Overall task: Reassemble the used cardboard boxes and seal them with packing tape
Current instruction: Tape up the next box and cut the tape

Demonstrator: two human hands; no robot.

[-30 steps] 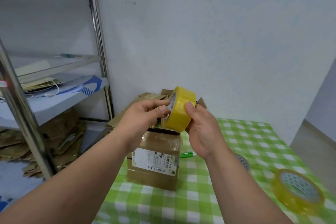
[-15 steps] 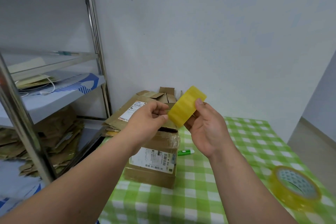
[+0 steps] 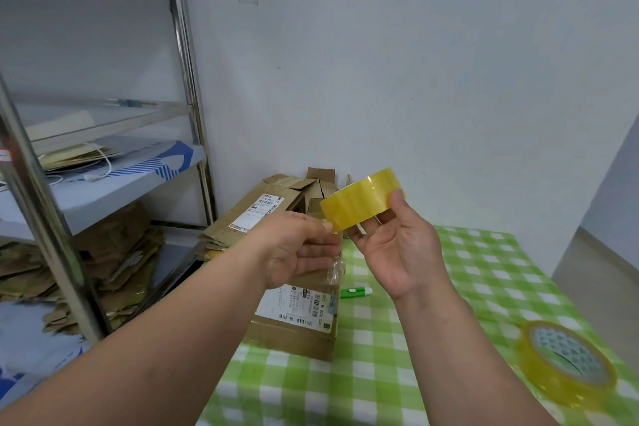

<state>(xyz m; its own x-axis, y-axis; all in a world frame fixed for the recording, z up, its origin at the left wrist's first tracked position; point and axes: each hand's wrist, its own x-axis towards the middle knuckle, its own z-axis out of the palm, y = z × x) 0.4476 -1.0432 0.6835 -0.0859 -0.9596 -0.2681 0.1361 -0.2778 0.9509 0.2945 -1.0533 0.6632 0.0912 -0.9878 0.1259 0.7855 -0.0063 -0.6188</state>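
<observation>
Raised tape roll (image 3: 359, 201), left hand (image 3: 297, 253) lower.

Two tape rolls (image 3: 361, 202) (image 3: 567, 365), one assembled box (image 3: 297, 318), one green marker (image 3: 356, 292).
</observation>
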